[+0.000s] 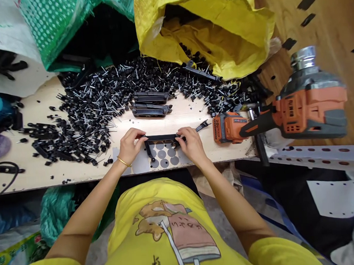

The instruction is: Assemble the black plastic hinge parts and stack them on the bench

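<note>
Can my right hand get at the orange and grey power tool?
Likely yes: your right hand holds a black plastic bar, but only a slim black piece shows between that hand and the tool.

A pale wooden desk [190, 112] spans the frame's middle; a broad heap of small black parts [91, 101], many with metal pins, curves across it; long black pieces [151, 111] lie near the centre; a grey sheet [141, 162] bearing round discs lies flat at lower centre.
</note>
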Demonstrator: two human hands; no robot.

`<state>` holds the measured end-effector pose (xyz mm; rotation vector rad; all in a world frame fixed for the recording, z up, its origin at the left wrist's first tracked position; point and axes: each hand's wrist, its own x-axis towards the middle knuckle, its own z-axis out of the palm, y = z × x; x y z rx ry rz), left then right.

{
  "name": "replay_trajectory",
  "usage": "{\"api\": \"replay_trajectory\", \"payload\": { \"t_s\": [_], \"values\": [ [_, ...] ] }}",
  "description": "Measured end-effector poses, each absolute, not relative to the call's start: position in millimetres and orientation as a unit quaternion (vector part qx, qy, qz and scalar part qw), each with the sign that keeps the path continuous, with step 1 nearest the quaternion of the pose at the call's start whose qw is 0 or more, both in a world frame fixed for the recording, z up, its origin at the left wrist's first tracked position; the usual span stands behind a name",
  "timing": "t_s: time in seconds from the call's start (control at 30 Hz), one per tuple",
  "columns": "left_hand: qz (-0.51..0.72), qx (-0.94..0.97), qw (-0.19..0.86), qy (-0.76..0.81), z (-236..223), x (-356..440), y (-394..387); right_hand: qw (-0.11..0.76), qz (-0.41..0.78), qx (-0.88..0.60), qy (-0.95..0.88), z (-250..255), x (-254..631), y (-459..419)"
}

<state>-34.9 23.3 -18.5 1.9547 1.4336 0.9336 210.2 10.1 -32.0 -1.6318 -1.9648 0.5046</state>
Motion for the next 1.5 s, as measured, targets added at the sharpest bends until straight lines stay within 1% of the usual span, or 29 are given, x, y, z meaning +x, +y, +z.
{"api": "replay_trajectory", "payload": {
  "t_s": [0.1,0.2,0.3,0.37,0.5,0.7,0.87,1.03,1.1,1.2,1.3,1.4,1.5],
  "values": [
    [0.328,0.768,0.233,0.498,-15.7,-38.1,23.8,0.28,0.169,-0.579,-0.747,-41.5,214.2,6.0],
    [0.307,0.778,0.243,0.491,-15.3,-43.6,34.4,0.291,0.157,-0.513,-0.792,-52.4,225.7,0.3],
    [0.281,0.796,0.274,0.461,-13.7,-48.4,45.3,0.253,0.14,-0.441,-0.85,-65.4,238.5,-4.0],
    [0.273,0.798,0.288,0.453,-12.4,-48.9,47.5,0.234,0.107,-0.418,-0.871,-74.7,243.0,-4.8],
    [0.287,0.762,0.312,0.489,-11.8,-43.4,40.5,0.248,0.054,-0.432,-0.865,-87.6,241.0,-4.5],
    [0.313,0.748,0.292,0.507,-15.5,-38.5,36.3,0.217,0.0,-0.434,-0.874,-88.8,238.3,-3.1],
    [0.282,0.777,0.278,0.49,-12.8,-39.5,51.8,0.195,0.019,-0.403,-0.894,-91.0,243.1,7.8],
    [0.27,0.789,0.244,0.494,-12.1,-31.2,59.5,0.198,0.028,-0.428,-0.882,-93.0,239.8,10.6],
    [0.272,0.789,0.23,0.5,-14.0,-28.8,59.1,0.191,0.054,-0.438,-0.877,-89.8,240.6,8.7],
    [0.286,0.777,0.238,0.507,-18.4,-32.7,51.6,0.183,0.1,-0.451,-0.868,-74.4,244.4,4.1],
    [0.295,0.741,0.242,0.553,-24.7,-40.7,32.6,0.197,0.091,-0.473,-0.854,-47.8,237.8,2.7],
    [0.22,0.695,0.27,0.629,-30.4,-39.2,10.5,0.204,0.083,-0.45,-0.866,-22.4,207.8,12.4],
    [0.106,0.671,0.291,0.673,-32.5,-27.6,-0.1,0.155,0.088,-0.392,-0.903,-13.0,167.5,29.9]
  ]
}}
